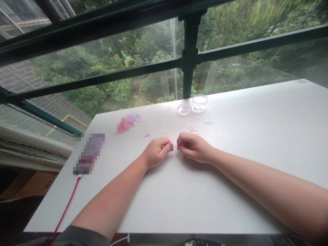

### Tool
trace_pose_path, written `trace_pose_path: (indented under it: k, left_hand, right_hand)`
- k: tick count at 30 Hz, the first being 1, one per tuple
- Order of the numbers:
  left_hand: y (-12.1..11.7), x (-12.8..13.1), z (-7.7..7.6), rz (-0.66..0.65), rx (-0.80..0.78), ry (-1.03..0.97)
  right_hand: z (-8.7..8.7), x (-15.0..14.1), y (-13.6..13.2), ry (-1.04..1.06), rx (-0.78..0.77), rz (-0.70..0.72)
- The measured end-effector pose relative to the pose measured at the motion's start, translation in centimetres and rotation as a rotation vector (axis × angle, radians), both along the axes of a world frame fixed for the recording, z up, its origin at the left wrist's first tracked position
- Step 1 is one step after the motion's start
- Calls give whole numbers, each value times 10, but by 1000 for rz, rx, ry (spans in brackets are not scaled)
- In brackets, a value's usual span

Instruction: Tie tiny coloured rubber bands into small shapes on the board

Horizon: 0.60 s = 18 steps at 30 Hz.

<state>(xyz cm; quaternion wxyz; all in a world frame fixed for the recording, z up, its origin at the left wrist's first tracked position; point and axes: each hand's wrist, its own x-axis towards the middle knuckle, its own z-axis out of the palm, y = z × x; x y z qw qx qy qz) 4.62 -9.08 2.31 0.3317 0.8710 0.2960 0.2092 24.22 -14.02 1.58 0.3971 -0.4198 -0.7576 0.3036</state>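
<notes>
My left hand and my right hand face each other just above the white table, fingertips pinched and a small gap apart. A thin, pale rubber band spans the gap, gripped at both ends; most of it is hidden by the fingers. Just beyond my hands lie small groups of coloured rubber bands: a pink group, a green group, a yellowish group and a purplish-pink group. Farther left is a loose multicoloured pile of rubber bands.
A clear round jar stands at the table's far edge, beside its clear lid. On the left lies a blurred-out phone-like object with a red cable. Green-framed windows border the white table.
</notes>
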Motion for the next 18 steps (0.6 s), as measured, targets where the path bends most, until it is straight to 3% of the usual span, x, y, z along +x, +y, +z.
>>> trace_pose_path:
  k: [8, 18]
  left_hand:
    - [-2, 1, -2, 49, -30, -28]
    - [-2, 1, 0, 36, -28, -25]
  right_hand:
    - [-3, 2, 0, 5, -110, 3]
    - [-1, 0, 0, -35, -114, -11]
